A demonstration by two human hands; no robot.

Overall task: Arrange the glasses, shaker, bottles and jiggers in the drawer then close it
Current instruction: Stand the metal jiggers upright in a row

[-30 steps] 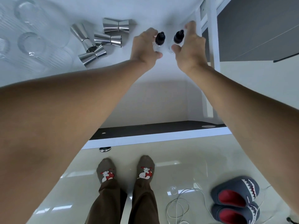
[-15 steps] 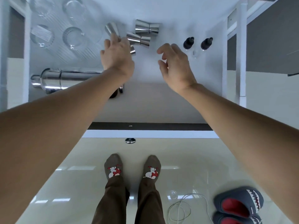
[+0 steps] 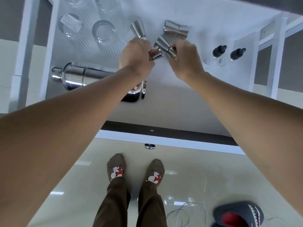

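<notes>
The open drawer (image 3: pixel 180 102) holds all items on its white floor. At far left, four ribbed clear glasses (image 3: pixel 103 32) lie in a cluster; two are cut off by the top edge. Near of them, the steel shaker (image 3: pixel 78 76) lies on its side, cap end pointing left, its right end hidden behind the left forearm. In the centre, the left hand (image 3: pixel 136 58) is clenched around two jiggers: one jigger (image 3: pixel 138 31) projects from the fist toward the far side, and a second jigger (image 3: pixel 155 54) projects to the right between the two hands. The right hand (image 3: pixel 184 58) grasps a third jigger (image 3: pixel 164 46) at its near end, tilted, with its free cone pointing far-left — it lies just beside the second jigger; contact between them cannot be confirmed. A fourth jigger (image 3: pixel 176 31) lies on its side on the drawer floor, just far of the hands, untouched. At right, two small clear bottles (image 3: pixel 219 54) with black dropper caps lie side by side, well apart from the right hand. Below the drawer front, a round metal knob (image 3: pixel 149 146) is visible.
</notes>
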